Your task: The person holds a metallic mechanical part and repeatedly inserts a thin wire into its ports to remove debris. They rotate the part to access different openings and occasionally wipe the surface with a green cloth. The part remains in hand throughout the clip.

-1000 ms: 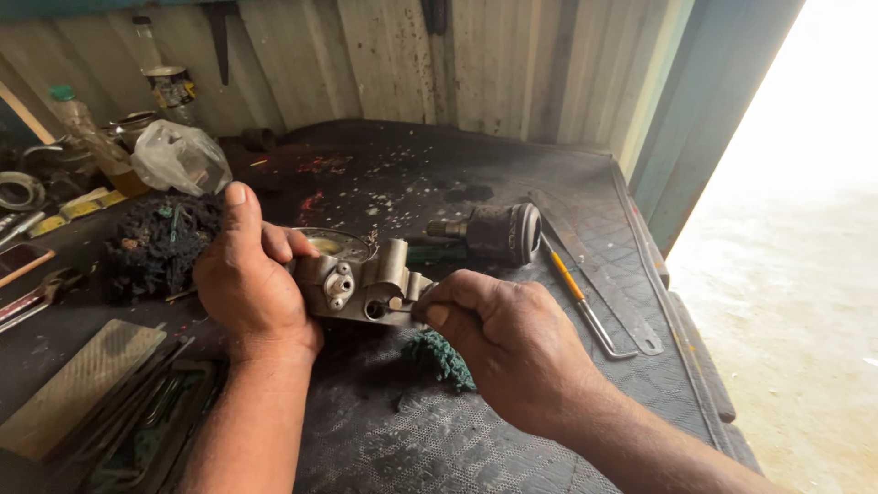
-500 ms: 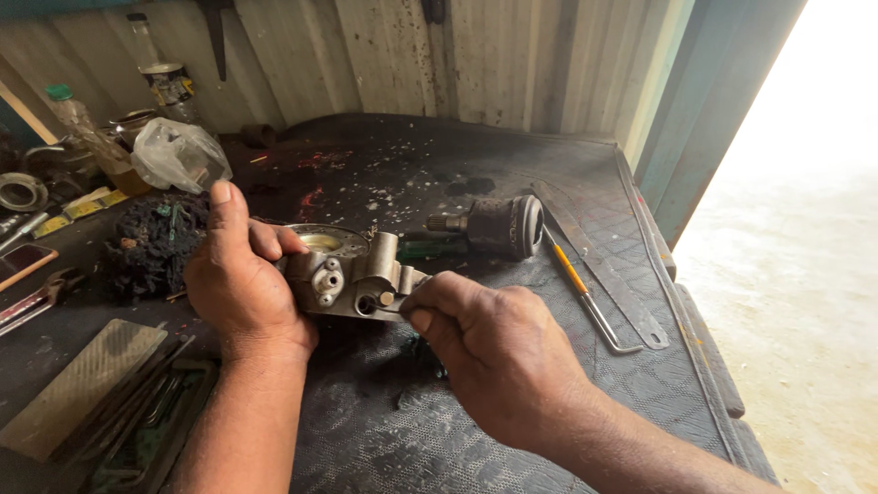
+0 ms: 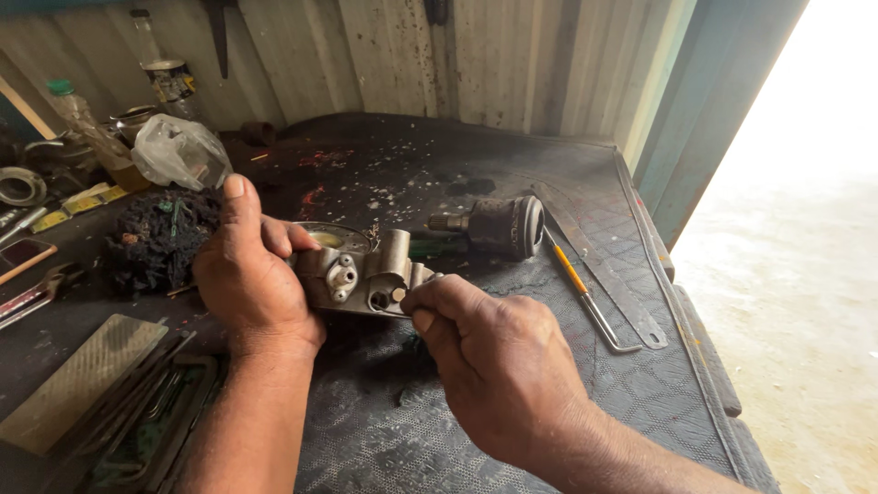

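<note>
Fingers of the left hand (image 3: 245, 274) wrap around the left end of a grimy grey cast-metal pump body with round ports (image 3: 361, 273), thumb raised straight up behind it. Fingertips of the right hand (image 3: 489, 361) are pinched together against the casting's right end, at a small round port; whether they grip a small part there cannot be told.

A crumpled clear plastic bag (image 3: 180, 151) lies at the back left of the dark, stained rubber-matted workbench (image 3: 512, 402), just in front of a clear plastic bottle with a green cap (image 3: 78, 123) and a small glass jar (image 3: 169, 80) against the corrugated metal wall (image 3: 412, 55). A flat yellow strip (image 3: 78, 206) lies near the left edge.

The casting is held just above the bench's middle, between the two hands, its long axis running left to right and tilting slightly down toward the right hand, port face turned toward the camera. Behind it, near but apart, a dark cylindrical metal part with a splined shaft (image 3: 494, 224) lies on its side, shaft pointing left. A yellow-handled bent metal rod (image 3: 585, 293) and a flat metal strip (image 3: 604, 274) lie to the right. A tangle of dark oily waste cloth (image 3: 160, 238) sits just left of the left hand, and a flat metal file (image 3: 78, 380) lies at lower left.
</note>
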The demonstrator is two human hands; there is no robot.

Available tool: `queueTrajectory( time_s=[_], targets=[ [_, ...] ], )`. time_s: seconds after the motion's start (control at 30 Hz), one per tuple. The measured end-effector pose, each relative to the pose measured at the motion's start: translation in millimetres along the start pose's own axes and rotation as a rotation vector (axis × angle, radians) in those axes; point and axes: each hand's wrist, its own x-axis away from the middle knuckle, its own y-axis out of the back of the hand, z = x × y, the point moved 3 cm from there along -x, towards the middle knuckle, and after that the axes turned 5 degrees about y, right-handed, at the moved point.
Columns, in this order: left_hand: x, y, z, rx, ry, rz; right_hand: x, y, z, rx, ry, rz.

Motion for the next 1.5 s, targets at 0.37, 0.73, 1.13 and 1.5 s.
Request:
queueTrajectory(
  time_s=[0.37, 0.73, 1.13, 1.5],
  targets=[
    [1, -4, 0, 0.001, 0.006, 0.012, -7, 5, -21, -0.141, 0.162, -0.046],
    [-1, -1, -1, -0.003, 0.003, -0.039, -2, -6, -3, -0.200, -0.040, 0.070],
    [5, -11, -4, -0.119, -0.038, 0.038, -9, 4, -31, -0.088, 0.087, 0.033],
    [4, -19, 5, -0.001, -0.091, 0.078, -9, 5, -36, 0.036, -0.220, -0.017]
  ],
)
